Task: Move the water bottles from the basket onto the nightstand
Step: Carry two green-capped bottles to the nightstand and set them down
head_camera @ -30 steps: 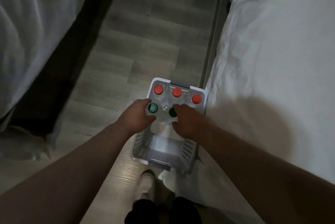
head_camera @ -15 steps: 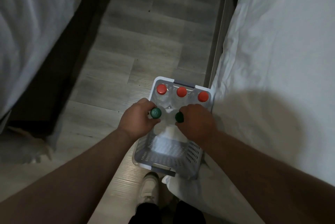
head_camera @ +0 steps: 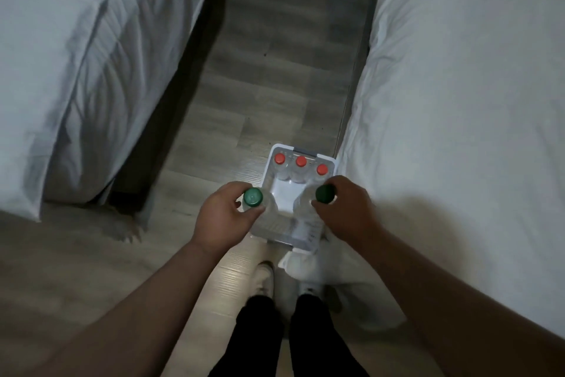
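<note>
Left hand [head_camera: 220, 217] gripped the green-cap bottle [head_camera: 253, 197] near its top, right hand [head_camera: 348, 211] gripped the dark-cap bottle [head_camera: 324, 194], both over the white basket [head_camera: 284, 147] on the wood floor [head_camera: 275, 71], three red-cap bottles [head_camera: 301, 161] stood in a row at its far end, left bed [head_camera: 76, 55] and right bed [head_camera: 474, 86] at the sides, white shoes [head_camera: 264, 280] below.

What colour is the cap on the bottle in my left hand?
Green cap, seen in the head view.

A grey wood floor [head_camera: 275, 71] runs up the middle. Left of it is a bed [head_camera: 76, 55] with a white cover. Right of it is another white bed [head_camera: 458, 101]. Two white shoes [head_camera: 264, 279] stand on its near end, under black trouser legs [head_camera: 260, 337].
</note>
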